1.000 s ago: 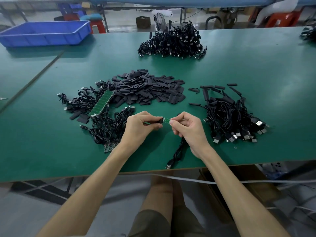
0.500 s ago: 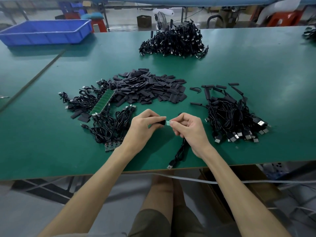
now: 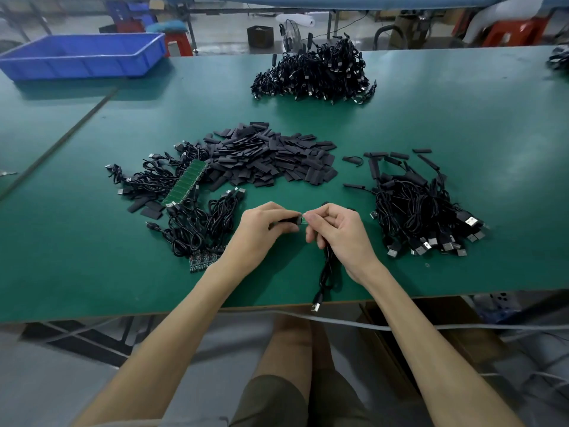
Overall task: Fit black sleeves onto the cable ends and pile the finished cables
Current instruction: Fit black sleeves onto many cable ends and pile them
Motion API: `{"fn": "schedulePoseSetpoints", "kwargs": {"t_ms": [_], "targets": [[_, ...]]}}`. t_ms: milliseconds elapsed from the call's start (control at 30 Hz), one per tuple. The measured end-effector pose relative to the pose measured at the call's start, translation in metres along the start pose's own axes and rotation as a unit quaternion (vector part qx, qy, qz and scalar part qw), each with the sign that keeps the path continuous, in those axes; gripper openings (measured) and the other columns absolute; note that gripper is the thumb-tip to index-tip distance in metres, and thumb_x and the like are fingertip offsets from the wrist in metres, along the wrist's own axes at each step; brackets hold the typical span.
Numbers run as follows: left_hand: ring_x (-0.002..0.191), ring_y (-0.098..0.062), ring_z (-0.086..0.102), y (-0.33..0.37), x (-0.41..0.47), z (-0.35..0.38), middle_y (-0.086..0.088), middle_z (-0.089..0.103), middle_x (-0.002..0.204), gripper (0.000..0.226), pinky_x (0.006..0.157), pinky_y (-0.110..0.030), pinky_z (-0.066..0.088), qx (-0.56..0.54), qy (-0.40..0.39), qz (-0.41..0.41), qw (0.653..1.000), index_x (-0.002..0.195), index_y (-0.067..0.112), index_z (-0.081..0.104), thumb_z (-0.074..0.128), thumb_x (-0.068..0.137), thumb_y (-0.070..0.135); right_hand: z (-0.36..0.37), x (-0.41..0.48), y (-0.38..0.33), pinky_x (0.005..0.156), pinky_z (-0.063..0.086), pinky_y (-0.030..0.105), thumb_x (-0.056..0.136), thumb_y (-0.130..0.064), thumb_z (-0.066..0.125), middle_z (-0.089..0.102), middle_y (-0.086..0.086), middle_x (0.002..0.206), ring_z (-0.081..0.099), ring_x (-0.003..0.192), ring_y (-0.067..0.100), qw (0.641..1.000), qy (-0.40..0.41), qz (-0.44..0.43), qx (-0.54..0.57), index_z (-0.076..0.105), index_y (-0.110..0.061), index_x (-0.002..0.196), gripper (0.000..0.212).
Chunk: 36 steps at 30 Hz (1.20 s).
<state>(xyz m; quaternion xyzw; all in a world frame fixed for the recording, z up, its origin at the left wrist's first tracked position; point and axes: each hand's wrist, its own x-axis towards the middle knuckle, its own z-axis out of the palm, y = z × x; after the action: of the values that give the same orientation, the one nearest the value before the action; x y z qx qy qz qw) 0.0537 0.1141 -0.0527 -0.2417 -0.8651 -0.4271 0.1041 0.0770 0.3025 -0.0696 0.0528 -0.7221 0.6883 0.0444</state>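
Note:
My left hand (image 3: 264, 231) pinches a black sleeve (image 3: 288, 219) and my right hand (image 3: 338, 231) pinches the small green board end of a black cable (image 3: 326, 274), just above the green table (image 3: 462, 124). The sleeve covers nearly all of the green end. The cable hangs from my right fist, its plug over the table's front edge. A heap of loose black sleeves (image 3: 271, 158) lies behind my hands. Unsleeved cables (image 3: 197, 223) with a green board strip (image 3: 187, 183) lie to the left. A pile of sleeved cables (image 3: 421, 211) lies to the right.
A larger heap of black cables (image 3: 314, 75) sits at the far middle of the table. A blue plastic tray (image 3: 83, 57) stands at the far left. A grey cable (image 3: 400, 326) runs below the table's front edge, above my knees.
My left hand has pushed the sleeve further right over the green end, so less green shows. Both hands stayed close together at the same spot.

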Motion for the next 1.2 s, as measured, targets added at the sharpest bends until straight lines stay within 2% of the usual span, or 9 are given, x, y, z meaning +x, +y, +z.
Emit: {"fn": "schedulePoseSetpoints", "kwargs": {"t_ms": [200, 433, 633, 800, 933, 1100, 1200], "targets": [[0.085, 0.007, 0.057, -0.0034, -0.0004, 0.0019, -0.001, 0.066, 0.093, 0.025, 0.078, -0.007, 0.04, 0.0, -0.039, 0.009, 0.999, 0.115, 0.007, 0.076, 0.073, 0.09, 0.008, 0.0002, 0.0003, -0.0005, 0.057, 0.046, 0.024, 0.101, -0.022, 0.068, 0.072, 0.008, 0.069, 0.052, 0.05, 0.018, 1.0, 0.0, -0.001, -0.015, 0.067, -0.004, 0.092, 0.02], [0.083, 0.007, 0.056, -0.0027, -0.0012, 0.0023, 0.006, 0.061, 0.092, 0.022, 0.077, -0.007, 0.039, 0.004, -0.05, 0.02, 0.999, 0.116, 0.006, 0.075, 0.069, 0.095, 0.01, 0.0001, -0.0006, -0.0037, 0.055, 0.046, 0.024, 0.099, -0.024, 0.07, 0.074, 0.011, 0.072, 0.053, 0.049, 0.018, 1.0, -0.007, 0.012, -0.004, 0.061, -0.004, 0.098, 0.022], [0.081, 0.003, 0.056, -0.0037, -0.0003, 0.0016, 0.006, 0.06, 0.091, 0.02, 0.076, -0.009, 0.039, 0.003, -0.06, 0.024, 0.998, 0.114, 0.005, 0.076, 0.066, 0.096, 0.009, -0.0006, -0.0001, -0.0042, 0.053, 0.043, 0.028, 0.098, -0.023, 0.071, 0.074, 0.013, 0.07, 0.052, 0.046, 0.021, 1.0, -0.019, 0.002, -0.007, 0.057, -0.009, 0.087, 0.023], [0.073, -0.002, 0.058, -0.0061, 0.0, 0.0017, 0.008, 0.061, 0.081, 0.017, 0.071, -0.013, 0.042, 0.001, -0.084, 0.015, 0.996, 0.1, 0.005, 0.074, 0.058, 0.101, 0.006, 0.0007, -0.0011, -0.0032, 0.053, 0.043, 0.026, 0.098, -0.034, 0.07, 0.074, 0.011, 0.069, 0.051, 0.046, 0.02, 1.0, -0.023, 0.002, -0.019, 0.057, -0.013, 0.085, 0.028], [0.072, 0.003, 0.057, -0.006, 0.0011, 0.0037, 0.012, 0.06, 0.075, 0.025, 0.067, -0.009, 0.038, 0.003, -0.082, -0.015, 0.996, 0.084, 0.018, 0.063, 0.053, 0.103, 0.006, 0.0011, -0.0014, -0.0034, 0.058, 0.046, 0.024, 0.098, -0.037, 0.07, 0.073, 0.008, 0.07, 0.054, 0.053, 0.017, 1.0, -0.022, 0.004, -0.01, 0.062, -0.013, 0.089, 0.027], [0.068, 0.001, 0.054, -0.0047, 0.0023, 0.0034, 0.01, 0.06, 0.072, 0.032, 0.063, -0.012, 0.038, -0.02, -0.067, -0.046, 0.996, 0.079, 0.028, 0.058, 0.05, 0.106, 0.013, 0.0006, -0.0004, -0.0017, 0.067, 0.052, 0.023, 0.092, -0.019, 0.075, 0.075, 0.003, 0.077, 0.066, 0.072, 0.015, 1.0, -0.022, 0.008, -0.002, 0.071, -0.014, 0.099, 0.009], [0.058, 0.0, 0.047, 0.0005, 0.0024, -0.0004, 0.014, 0.053, 0.062, 0.04, 0.059, -0.015, 0.034, -0.071, -0.058, -0.059, 0.994, 0.073, 0.036, 0.056, 0.046, 0.109, 0.021, 0.0003, -0.0003, -0.0018, 0.072, 0.054, 0.022, 0.092, -0.018, 0.076, 0.077, 0.001, 0.082, 0.07, 0.078, 0.012, 1.0, -0.005, -0.008, -0.011, 0.075, -0.019, 0.097, 0.005]]}}
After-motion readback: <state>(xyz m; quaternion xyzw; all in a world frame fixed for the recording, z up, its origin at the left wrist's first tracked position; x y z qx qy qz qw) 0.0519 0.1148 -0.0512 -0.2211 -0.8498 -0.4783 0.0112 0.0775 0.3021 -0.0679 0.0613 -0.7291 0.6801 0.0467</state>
